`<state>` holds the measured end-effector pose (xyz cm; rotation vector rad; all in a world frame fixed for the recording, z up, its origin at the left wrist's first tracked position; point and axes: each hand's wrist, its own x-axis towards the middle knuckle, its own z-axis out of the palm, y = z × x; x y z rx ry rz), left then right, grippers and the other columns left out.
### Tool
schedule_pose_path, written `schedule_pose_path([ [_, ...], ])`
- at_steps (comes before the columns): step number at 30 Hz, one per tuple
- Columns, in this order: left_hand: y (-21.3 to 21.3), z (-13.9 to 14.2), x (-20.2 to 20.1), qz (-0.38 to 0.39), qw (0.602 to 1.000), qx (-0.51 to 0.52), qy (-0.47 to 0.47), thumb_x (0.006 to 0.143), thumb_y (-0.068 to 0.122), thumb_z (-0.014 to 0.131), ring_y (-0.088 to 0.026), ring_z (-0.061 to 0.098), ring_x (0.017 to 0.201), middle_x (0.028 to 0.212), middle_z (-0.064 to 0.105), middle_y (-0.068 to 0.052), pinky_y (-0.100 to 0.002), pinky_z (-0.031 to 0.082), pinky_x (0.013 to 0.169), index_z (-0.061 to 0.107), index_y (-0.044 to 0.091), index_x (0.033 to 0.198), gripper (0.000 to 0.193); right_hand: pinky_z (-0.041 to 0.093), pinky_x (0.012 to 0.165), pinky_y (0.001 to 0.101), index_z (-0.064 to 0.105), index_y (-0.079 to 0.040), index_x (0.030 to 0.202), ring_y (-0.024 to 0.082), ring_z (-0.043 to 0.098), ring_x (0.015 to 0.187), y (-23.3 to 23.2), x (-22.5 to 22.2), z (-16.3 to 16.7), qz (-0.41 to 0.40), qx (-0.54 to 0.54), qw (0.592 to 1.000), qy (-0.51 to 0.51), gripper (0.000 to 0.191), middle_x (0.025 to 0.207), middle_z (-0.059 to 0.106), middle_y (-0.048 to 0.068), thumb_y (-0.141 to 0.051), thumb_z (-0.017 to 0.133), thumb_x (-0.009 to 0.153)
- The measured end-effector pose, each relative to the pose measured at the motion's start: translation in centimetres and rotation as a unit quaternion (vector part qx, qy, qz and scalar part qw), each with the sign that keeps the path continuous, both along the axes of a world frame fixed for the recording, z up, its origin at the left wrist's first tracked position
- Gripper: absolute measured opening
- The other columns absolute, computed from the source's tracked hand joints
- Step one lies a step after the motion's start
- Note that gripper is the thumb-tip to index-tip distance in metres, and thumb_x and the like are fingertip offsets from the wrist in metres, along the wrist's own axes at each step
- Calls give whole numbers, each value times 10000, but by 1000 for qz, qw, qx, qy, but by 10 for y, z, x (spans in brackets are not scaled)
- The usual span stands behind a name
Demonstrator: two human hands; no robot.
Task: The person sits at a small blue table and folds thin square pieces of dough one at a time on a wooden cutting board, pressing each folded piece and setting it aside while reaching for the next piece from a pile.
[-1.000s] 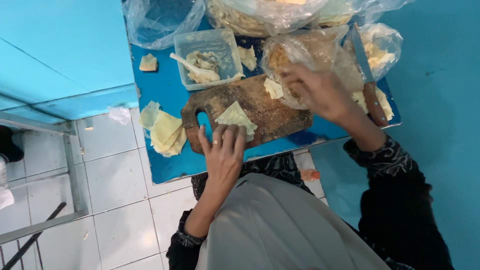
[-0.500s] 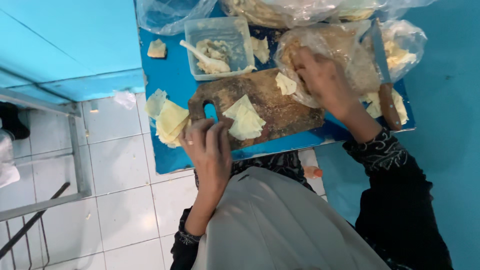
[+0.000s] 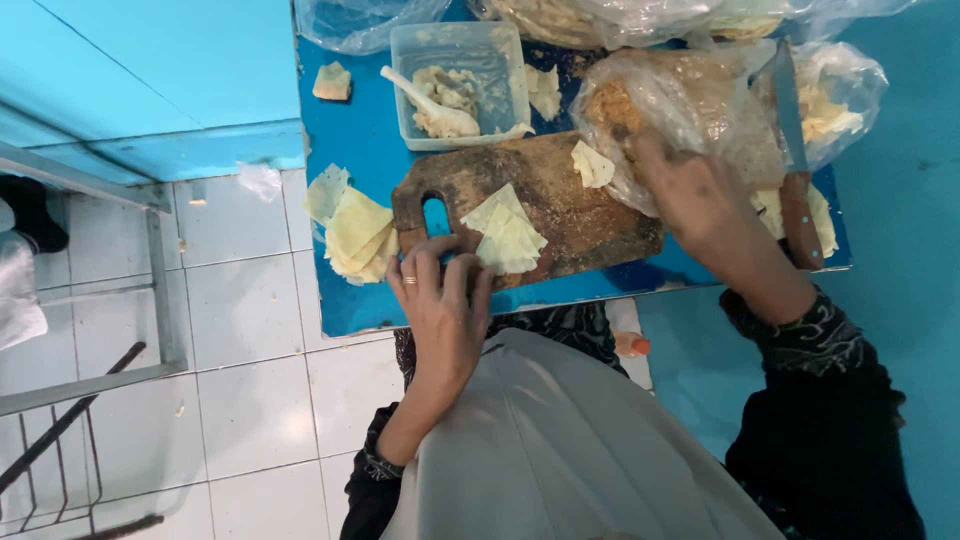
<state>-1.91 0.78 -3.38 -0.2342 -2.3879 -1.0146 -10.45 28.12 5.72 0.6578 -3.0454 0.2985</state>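
A worn wooden cutting board (image 3: 560, 200) lies on a small blue table (image 3: 360, 140). A few pale thin dough sheets (image 3: 508, 238) lie stacked on the board's near side. My left hand (image 3: 445, 310) rests at the board's near edge by its handle hole, fingers spread, a ring on one finger, fingertips just left of the sheets. My right hand (image 3: 705, 205) lies on a clear plastic bag (image 3: 690, 100) holding brownish filling, at the board's right end. A small dough piece (image 3: 592, 163) lies by that bag.
A clear tub (image 3: 455, 80) of filling with a white spoon (image 3: 428, 100) stands behind the board. More dough sheets (image 3: 355, 232) lie stacked at the table's left edge. A wooden-handled knife (image 3: 795, 160) lies at the right. Other bags (image 3: 360, 20) crowd the back. White tiled floor (image 3: 240, 300) lies left.
My left hand has drawn back from the dough sheets to the board's near edge. My right hand has shifted right along the bag. The view has shifted a little.
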Motion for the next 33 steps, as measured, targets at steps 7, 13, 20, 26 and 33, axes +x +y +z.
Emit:
schedule_pose_path([
  [7,1,-4,0,0,1000,14,-16,913,101,762,-313,557,1163,1188,606,-104,-605,303,1115,657,56,1000,144,494,598,420,561,27,1171,316,651,698,-7,-1,-15,-20,-80,989,124,213,800,638,183,-34,684,1008],
  [13,1,-5,2,29,999,10,-10,927,102,755,-323,550,1171,1189,598,-104,-623,285,1129,673,59,1057,160,612,700,311,640,-27,1112,203,763,831,-57,30,-41,12,-295,951,89,215,993,761,135,-35,782,950],
  [20,3,-11,2,27,1000,-6,3,921,63,730,-307,565,1154,1197,607,-93,-626,289,1122,655,57,1021,125,593,870,419,594,-3,1275,334,694,1090,-99,54,-72,187,-204,945,174,419,1178,704,143,19,709,874],
  [26,7,-11,2,24,1000,2,17,912,39,733,-298,575,1135,1188,616,-83,-621,300,1121,643,47,1012,134,521,964,430,647,-71,1298,303,666,1135,-88,57,-54,133,-223,955,145,418,1249,702,94,40,663,896],
  [33,8,-4,3,13,1000,-8,15,916,36,733,-290,583,1117,1159,616,-83,-614,302,1131,642,38,1029,145,458,881,433,743,-124,1209,288,596,1057,-74,75,-61,39,-125,975,180,426,1311,641,76,81,639,850],
])
